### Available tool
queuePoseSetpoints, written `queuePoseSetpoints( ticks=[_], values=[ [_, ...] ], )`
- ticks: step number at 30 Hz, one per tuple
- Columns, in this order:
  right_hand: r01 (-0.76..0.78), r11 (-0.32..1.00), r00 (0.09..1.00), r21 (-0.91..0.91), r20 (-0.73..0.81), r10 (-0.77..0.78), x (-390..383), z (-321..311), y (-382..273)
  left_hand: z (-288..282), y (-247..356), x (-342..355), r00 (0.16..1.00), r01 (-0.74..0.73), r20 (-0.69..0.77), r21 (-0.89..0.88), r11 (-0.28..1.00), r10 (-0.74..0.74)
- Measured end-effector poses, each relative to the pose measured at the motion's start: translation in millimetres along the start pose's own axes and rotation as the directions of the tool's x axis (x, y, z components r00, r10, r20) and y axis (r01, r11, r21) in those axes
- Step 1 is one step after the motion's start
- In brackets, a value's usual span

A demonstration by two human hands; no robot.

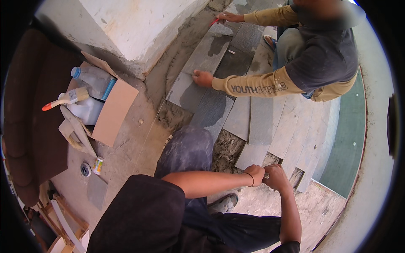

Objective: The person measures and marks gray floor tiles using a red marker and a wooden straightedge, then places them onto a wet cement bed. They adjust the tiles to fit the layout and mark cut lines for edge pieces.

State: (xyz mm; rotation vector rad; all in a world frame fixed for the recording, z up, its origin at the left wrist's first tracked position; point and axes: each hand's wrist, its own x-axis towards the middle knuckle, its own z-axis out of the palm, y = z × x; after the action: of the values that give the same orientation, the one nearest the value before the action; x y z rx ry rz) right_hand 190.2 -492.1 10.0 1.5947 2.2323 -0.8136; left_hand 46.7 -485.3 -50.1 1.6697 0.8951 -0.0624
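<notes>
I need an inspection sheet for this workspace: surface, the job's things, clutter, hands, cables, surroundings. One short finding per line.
Surface: floor of bare grey mortar, partly laid with grey tiles; loose rubble at the tile edge.
Job's things: a small object is gripped between both hands; too hidden to identify.
Clutter: cardboard box with plastic bottles and a paintbrush; small can on the floor.
Hands: left hand and right hand closed together, touching, above the tile edge.
Cables: nothing seen.
Surroundings: white plastered pillar; a co-worker crouches opposite, one hand pressed on a tile; wooden pieces lower left.
</notes>
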Motion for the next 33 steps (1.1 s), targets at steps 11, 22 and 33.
queuePoseSetpoints(
  ticks=[11, 22, 33],
  values=[
    [-0.046, 0.998, 0.997, 0.037, 0.061, 0.044, 2.8, -4.7, -4.4, -4.2, 1.2, -3.8, 0.999, 0.008, -0.034, -0.029, 1.0, -0.009],
    [-0.036, 0.999, 0.998, 0.026, 0.062, 0.034, 5.1, -4.7, -3.9, 0.4, -4.3, 1.4, 0.999, -0.008, -0.042, -0.011, 1.0, 0.007],
    [0.01, 1.0, 1.0, -0.021, 0.017, -0.01, 4.3, 2.3, 2.8, 1.3, -3.7, 1.8, 0.999, -0.012, -0.041, -0.006, 1.0, 0.012]
  ],
)
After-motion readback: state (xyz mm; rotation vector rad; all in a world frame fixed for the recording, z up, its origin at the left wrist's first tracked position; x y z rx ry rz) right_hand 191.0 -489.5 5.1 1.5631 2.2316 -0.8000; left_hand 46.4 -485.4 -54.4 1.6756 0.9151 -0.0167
